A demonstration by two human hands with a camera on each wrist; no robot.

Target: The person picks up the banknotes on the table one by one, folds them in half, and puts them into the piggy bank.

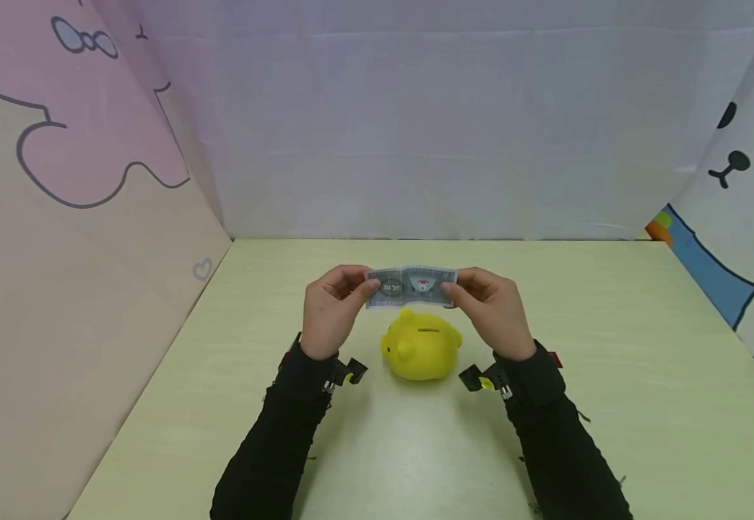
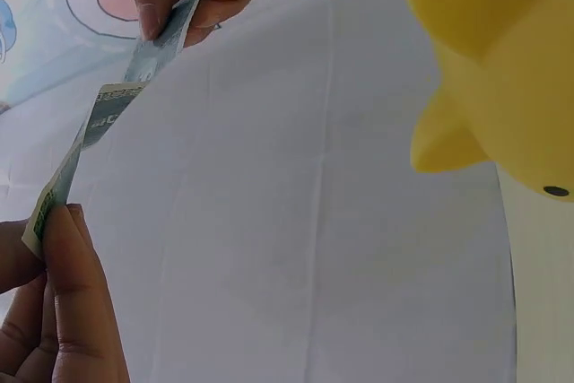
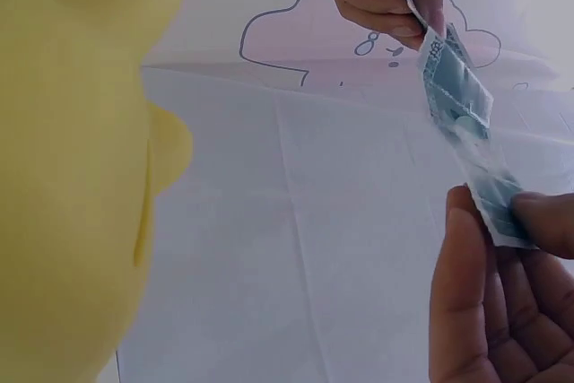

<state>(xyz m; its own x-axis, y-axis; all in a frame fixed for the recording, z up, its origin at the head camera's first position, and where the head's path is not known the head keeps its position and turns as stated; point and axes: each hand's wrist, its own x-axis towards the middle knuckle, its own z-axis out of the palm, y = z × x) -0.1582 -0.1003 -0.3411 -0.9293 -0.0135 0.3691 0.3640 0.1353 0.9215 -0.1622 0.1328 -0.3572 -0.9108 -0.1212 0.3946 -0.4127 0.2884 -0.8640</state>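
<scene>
Closest to the cam are two black sleeves [image 1: 256, 462], reaching in over a pale table [image 1: 156, 440]. The left hand [image 1: 333, 312] has one end of a note [image 1: 409, 287] pinched, thumb on the near side, and the right hand [image 1: 495, 314] is pinching the other end the same way. So the note's strung between them, up off the table, kinda creased midway. Yellow piggy bank [image 1: 420, 348] sits just this side of it, slot up, facing left.
</scene>
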